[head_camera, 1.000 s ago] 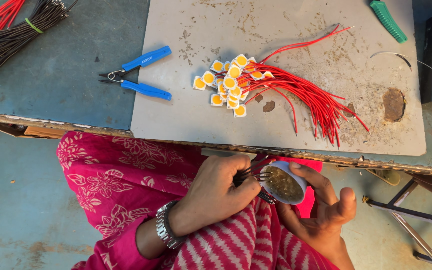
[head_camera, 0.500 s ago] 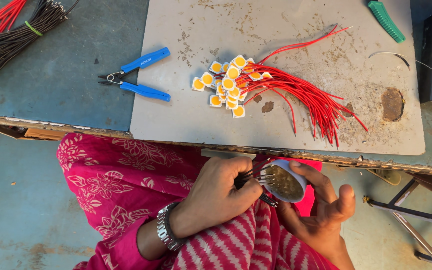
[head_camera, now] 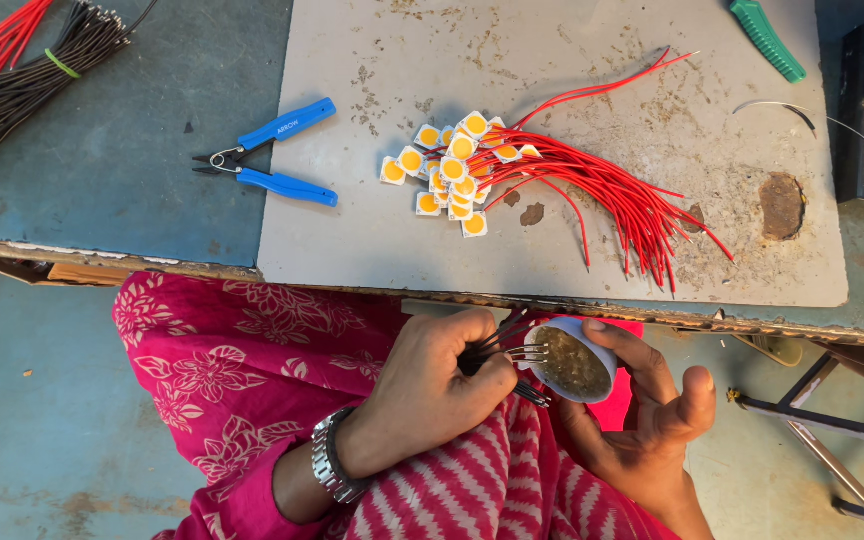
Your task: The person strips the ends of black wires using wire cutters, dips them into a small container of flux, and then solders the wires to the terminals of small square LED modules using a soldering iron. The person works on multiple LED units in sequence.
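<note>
A bunch of thin dark wires with bared metal tips [head_camera: 512, 352] is gripped in the closed left hand [head_camera: 430, 395], the tips held at the rim of a small round white tub of brownish paste [head_camera: 572, 362] — this tub is cupped in the right hand [head_camera: 652, 420], fingers curled around it, over the lap just below the bench edge. On the grey bench board [head_camera: 352, 230] lie red-wired square yellow chips [head_camera: 457, 170] and blue-handled cutting pliers [head_camera: 270, 155] — well apart from the hands.

Bright even daylight, soft shadows, sharp focus.
</note>
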### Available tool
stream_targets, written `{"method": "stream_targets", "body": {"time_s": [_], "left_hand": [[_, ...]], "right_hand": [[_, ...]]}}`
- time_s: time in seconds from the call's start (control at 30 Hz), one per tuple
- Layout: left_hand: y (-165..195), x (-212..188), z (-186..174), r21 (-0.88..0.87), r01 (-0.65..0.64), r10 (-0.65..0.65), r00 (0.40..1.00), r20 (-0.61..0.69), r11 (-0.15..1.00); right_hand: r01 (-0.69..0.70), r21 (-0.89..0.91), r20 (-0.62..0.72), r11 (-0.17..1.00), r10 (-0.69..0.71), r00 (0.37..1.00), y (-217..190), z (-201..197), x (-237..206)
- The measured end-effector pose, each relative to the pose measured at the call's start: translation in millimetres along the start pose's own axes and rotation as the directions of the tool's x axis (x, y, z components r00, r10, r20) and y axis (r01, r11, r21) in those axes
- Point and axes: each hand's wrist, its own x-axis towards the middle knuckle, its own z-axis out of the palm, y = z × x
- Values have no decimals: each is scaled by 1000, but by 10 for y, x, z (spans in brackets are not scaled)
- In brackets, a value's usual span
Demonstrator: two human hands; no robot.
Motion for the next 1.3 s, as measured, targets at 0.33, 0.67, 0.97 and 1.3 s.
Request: {"method": "stream_targets", "body": {"time_s": [0.33, 0.67, 0.97, 1.3], "left_hand": [[56, -8, 43, 117, -81, 91, 993, -78, 990], [81, -13, 20, 126, -81, 92, 992, -84, 989], [106, -29, -14, 134, -88, 103, 989, -108, 987], [106, -2, -1, 185, -121, 142, 984, -108, 975]], "right_hand": [[33, 27, 14, 999, -33, 999, -31, 30, 22], [3, -19, -11, 1000, -3, 1000, -29, 36, 56], [-3, -28, -25, 1000, 2, 1000, -24, 27, 74], [-8, -2, -29, 1000, 8, 1000, -57, 23, 74]]}}
